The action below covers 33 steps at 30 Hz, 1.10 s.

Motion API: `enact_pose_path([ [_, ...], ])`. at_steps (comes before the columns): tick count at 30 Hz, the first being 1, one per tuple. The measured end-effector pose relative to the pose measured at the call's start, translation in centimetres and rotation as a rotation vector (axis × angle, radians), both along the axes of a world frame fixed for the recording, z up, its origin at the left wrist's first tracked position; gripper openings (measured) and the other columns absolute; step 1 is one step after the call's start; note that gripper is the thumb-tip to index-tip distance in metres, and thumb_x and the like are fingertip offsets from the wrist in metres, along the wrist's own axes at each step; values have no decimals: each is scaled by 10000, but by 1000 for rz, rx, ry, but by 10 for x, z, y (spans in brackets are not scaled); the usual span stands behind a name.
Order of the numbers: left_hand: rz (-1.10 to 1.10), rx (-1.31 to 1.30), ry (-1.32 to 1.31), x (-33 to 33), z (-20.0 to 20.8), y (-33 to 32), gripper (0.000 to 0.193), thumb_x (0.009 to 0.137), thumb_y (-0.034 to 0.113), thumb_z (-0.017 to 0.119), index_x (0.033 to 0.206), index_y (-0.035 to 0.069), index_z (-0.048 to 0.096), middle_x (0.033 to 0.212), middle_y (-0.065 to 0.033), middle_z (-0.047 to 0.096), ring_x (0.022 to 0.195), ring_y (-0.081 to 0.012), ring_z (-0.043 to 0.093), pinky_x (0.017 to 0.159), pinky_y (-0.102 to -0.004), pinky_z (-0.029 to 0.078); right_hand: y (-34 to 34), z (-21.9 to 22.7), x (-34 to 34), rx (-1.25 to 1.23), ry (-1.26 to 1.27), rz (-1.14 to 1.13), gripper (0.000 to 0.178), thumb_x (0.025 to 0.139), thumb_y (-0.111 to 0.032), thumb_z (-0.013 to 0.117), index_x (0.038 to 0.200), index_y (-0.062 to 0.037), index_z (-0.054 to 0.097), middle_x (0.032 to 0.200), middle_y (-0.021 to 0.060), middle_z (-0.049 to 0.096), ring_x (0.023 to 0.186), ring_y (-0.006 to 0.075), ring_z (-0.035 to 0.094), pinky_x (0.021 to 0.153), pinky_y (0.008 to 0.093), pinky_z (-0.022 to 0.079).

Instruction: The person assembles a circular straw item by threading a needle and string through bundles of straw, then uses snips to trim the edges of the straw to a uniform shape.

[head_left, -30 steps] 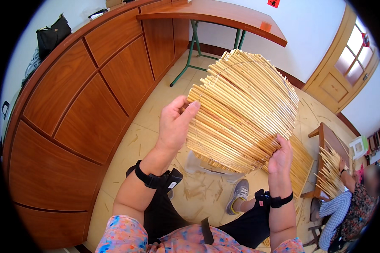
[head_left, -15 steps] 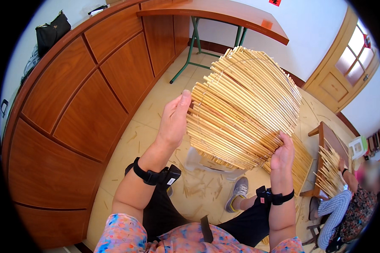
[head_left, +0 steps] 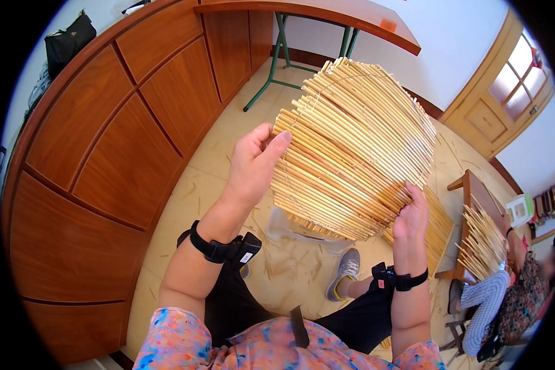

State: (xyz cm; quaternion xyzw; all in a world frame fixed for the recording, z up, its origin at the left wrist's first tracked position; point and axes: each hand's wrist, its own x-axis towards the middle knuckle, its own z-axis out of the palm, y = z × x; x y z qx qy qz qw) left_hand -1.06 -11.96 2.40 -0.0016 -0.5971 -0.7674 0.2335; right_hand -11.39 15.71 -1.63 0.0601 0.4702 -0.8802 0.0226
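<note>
A roughly round mat of yellow straw stalks (head_left: 357, 148), stitched together with thin thread, is held up in front of me. Its edge is uneven, with stalk ends jutting out. My left hand (head_left: 253, 163) grips its left edge, thumb lying over the stalks and fingers behind. At the lower right edge my right hand (head_left: 411, 216) is closed on it, thumb on top and its other fingers partly hidden. Below and to the right, partly covered by the mat and my hand, is another panel of stalks (head_left: 438, 228).
A whitish plastic item (head_left: 283, 227) stands under the mat, amid straw scraps on the tiled floor. Wooden cabinets (head_left: 105, 135) line the left; a table (head_left: 327, 13) stands beyond. At right, a seated person (head_left: 518, 302) is beside loose stalks (head_left: 482, 243) on a low wooden table (head_left: 465, 191).
The left hand's grip has shifted on the mat's edge, its thumb now further over the stalks. The mat sits slightly higher in view. The seated person at right has leaned lower.
</note>
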Motion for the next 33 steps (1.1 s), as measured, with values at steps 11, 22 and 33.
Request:
enact_pose_path([
  [11, 133, -40, -64, -7, -8, -4, 200, 954, 149, 491, 990, -23, 587, 899, -24, 620, 777, -58, 549, 703, -205, 448, 1, 7, 0, -34, 76, 119, 229, 855, -80, 543, 1076, -21, 526, 1050, 107, 603, 976, 219, 578, 876, 362, 462],
  [22, 174, 90, -52, -11, -8, 0, 222, 966, 163, 473, 990, -25, 590, 915, -68, 642, 788, -98, 604, 703, -234, 495, 12, 10, -1, -150, -13, 216, 207, 897, -124, 508, 1079, -25, 515, 1080, 103, 591, 987, 220, 580, 880, 362, 469],
  [33, 210, 164, -32, -16, -18, -2, 213, 963, 158, 476, 986, -23, 587, 924, -69, 646, 785, -111, 613, 696, -239, 503, 17, 6, -8, 59, 72, 185, 335, 858, -136, 548, 1170, -48, 462, 1074, 90, 569, 885, 148, 559, 713, 291, 475],
])
